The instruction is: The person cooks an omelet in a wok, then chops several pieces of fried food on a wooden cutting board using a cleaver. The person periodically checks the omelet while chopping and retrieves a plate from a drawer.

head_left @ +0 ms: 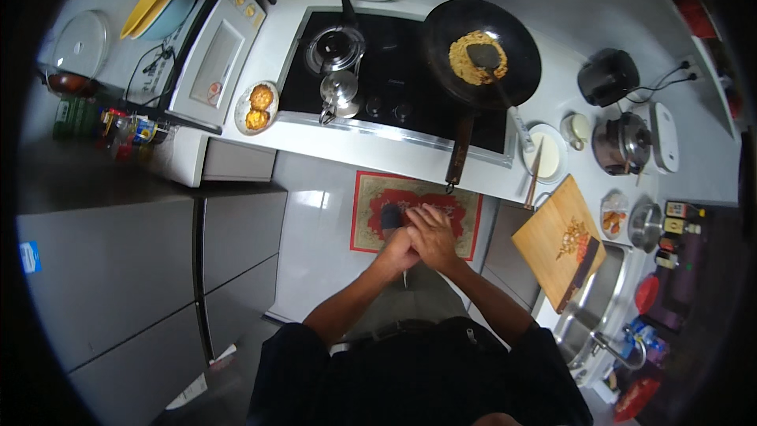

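My two hands meet in front of my body, above the floor mat. My right hand (434,238) lies against the left with its fingers stretched out and slightly apart; I see nothing in it. My left hand (400,249) is partly covered by the right, and its fingers are hidden. Ahead of them on the hob (394,71) stands a black wok (441,39) with its wooden handle (462,146) pointing toward me. Yellow-brown food (465,63) lies in the wok, and a spatula (493,71) rests in it.
Chopsticks (537,166) lie across a white plate (554,154) right of the hob. A cutting board (544,229) with chopped food and a cleaver (579,268) overhangs the counter edge by the sink (603,284). Left are a kettle (339,91), a plate of patties (243,117) and an oven (217,55).
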### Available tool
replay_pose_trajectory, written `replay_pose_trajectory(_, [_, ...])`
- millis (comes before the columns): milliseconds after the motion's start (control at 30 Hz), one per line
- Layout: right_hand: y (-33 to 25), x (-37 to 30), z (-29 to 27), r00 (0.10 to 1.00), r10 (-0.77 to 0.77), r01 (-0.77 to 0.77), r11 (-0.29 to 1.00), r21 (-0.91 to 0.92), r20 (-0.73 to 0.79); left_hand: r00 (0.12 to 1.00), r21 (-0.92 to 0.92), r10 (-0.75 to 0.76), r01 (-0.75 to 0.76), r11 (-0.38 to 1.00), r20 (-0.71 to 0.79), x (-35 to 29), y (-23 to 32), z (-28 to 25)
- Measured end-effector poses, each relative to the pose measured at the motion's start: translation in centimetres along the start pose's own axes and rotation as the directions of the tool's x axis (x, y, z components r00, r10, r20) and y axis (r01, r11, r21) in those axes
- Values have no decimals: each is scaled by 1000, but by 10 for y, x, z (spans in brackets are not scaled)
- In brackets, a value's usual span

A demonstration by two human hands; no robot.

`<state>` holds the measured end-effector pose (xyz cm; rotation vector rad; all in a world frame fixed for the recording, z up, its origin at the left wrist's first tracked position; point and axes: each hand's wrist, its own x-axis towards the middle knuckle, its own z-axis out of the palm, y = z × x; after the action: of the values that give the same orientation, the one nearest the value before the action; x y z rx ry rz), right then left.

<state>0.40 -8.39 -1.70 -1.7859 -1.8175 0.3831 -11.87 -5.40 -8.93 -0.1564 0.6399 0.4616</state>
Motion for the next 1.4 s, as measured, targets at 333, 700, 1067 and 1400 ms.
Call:
replay_pose_trajectory(333, [116,-112,50,796,586,-601,734,315,153,937,38,269,-268,963,-223,85,60,-97])
replay_pose_trajectory(700, [88,-152,117,528,730,-847,487,212,433,834,-244,526,-552,798,-167,151,138,-80])
replay_pose_trajectory(1067, [67,-142,150,664,571,-671,740,46,483,827,-279,562,-541,793,-8,131,144,-81])
replay_pose_trajectory(1400, [67,-157,154,674,566,-633,774,-23,475,814,-387,581,-529,755,20,129,145,-56])
